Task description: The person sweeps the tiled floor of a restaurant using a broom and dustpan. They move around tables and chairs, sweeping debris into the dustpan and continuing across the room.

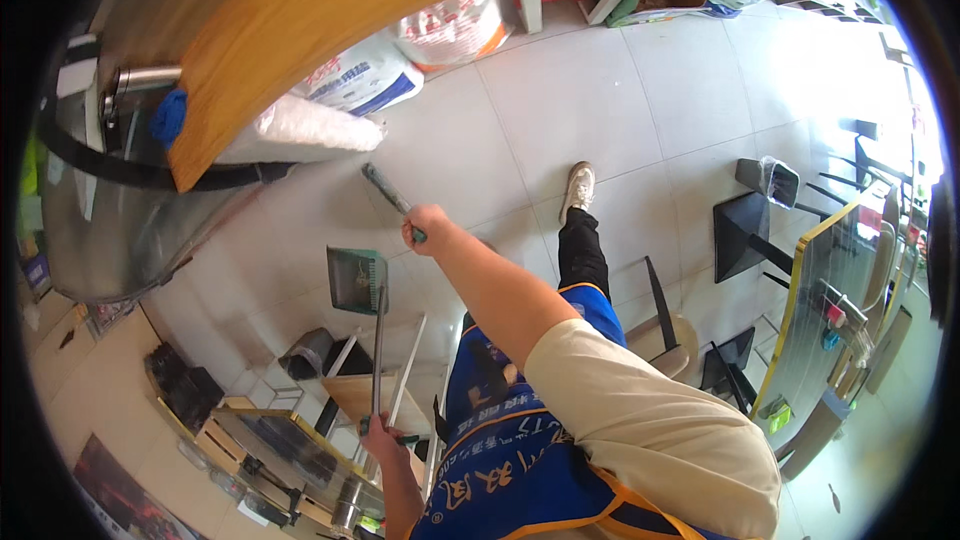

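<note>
My left hand [385, 437] is closed round the upper end of the long dark handle of a dustpan. The dustpan [350, 278] has a green, open-topped scoop, which is down by the floor ahead of that hand. My right hand [425, 228] is stretched forward and closed on a dark stick with a green end, which looks like a broom [385, 187] seen steeply from above. Its far end points away to the left, toward the white sacks, and is apart from the dustpan. How far it is from the floor I cannot tell.
A wooden counter [290, 35] curves overhead, with a white sack [360, 75] and a clear plastic bundle [310, 130] beneath. At the right stand a yellow-edged table [800, 310], black stools [742, 235] and a lined bin [768, 180]. Left are another table [290, 450] and a bin [305, 355].
</note>
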